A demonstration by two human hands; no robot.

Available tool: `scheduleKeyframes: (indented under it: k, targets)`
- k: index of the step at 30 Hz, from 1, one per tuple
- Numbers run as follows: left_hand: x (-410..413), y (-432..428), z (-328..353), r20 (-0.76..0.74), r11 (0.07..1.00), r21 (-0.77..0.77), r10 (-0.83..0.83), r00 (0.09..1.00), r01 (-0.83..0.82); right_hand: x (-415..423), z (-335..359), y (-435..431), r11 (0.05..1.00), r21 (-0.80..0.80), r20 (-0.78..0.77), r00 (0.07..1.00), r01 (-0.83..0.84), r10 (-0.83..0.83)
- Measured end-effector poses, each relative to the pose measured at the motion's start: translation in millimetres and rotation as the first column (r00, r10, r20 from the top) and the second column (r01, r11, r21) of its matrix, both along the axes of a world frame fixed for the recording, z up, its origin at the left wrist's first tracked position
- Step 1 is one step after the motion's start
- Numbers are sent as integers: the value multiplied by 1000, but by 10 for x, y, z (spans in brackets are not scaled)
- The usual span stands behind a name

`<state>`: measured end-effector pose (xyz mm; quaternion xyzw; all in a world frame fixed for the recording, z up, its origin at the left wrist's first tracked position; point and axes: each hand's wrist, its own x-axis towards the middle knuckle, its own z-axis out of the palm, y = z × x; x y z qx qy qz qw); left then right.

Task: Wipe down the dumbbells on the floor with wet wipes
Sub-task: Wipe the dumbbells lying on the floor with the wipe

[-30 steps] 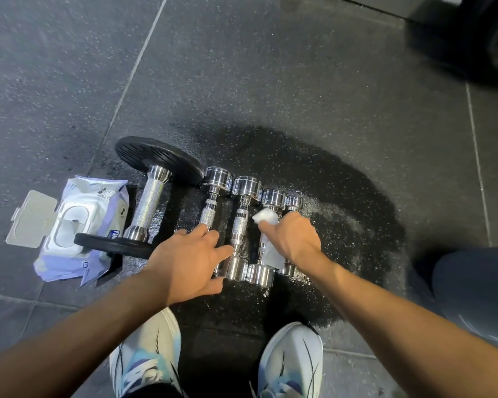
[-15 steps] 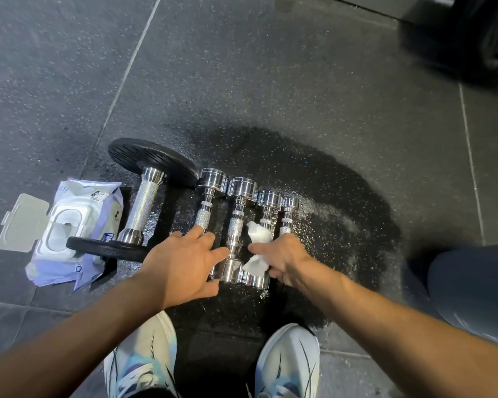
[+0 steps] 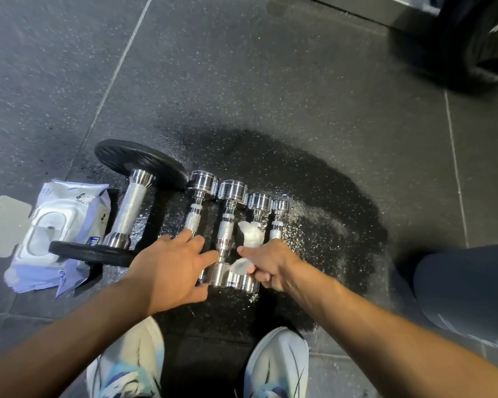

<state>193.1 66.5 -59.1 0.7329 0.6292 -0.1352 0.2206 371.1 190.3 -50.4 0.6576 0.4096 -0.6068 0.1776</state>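
1. Four chrome dumbbells (image 3: 227, 225) lie side by side on the dark floor (image 3: 270, 81), on a wet patch (image 3: 322, 196), with handles running 12 to 6 o'clock.
2. The right grip (image 3: 270, 265) is curled round a white wet wipe (image 3: 249, 237), holding it on the handle of the third one from the left.
3. The left grip (image 3: 173, 268), fingers spread flat, rests on the near end of the leftmost one.
4. A black-plate dumbbell (image 3: 130, 205) lies at their 9 o'clock, with an open wipes pack (image 3: 55, 239) beyond.
5. Pale shoes (image 3: 276, 363) stand at 6 o'clock.
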Motion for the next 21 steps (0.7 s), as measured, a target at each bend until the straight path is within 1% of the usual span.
scheduleKeyframes:
  k: [3, 6, 10, 12, 14, 16, 18, 21]
  targets:
    - [-1, 5, 17, 8, 1000, -6, 7, 1000, -7, -30, 32, 110, 999, 3, -36, 998, 42, -42]
    - [2, 9, 12, 6, 1000, -6, 3, 1000, -3, -89, 32, 150, 999, 30, -58, 998, 26, -24]
    - [4, -4, -1, 7, 1000, -2, 5, 1000, -5, -173, -39, 260, 984, 148, -85, 993, 100, -88]
    - [-1, -12, 2, 4, 1000, -1, 4, 1000, -4, -205, -88, 284, 973, 206, -94, 992, 107, -89]
    - [0, -6, 1, 6, 1000, -1, 1, 1000, -1, -202, -108, 205, 974, 223, -89, 996, 41, -21]
    - [3, -4, 3, 3, 1000, -2, -1, 1000, 1, -143, -131, 49, 980, 195, -65, 996, -41, 54]
    - [6, -6, 5, 0, 1000, 0, -5, 1000, 5, -70, -113, -80, 985, 133, -7, 993, -113, 115]
    - [3, -6, 20, 7, 1000, 6, -1, 1000, 1, -1, 20, -82, 967, 25, 75, 965, -253, 251]
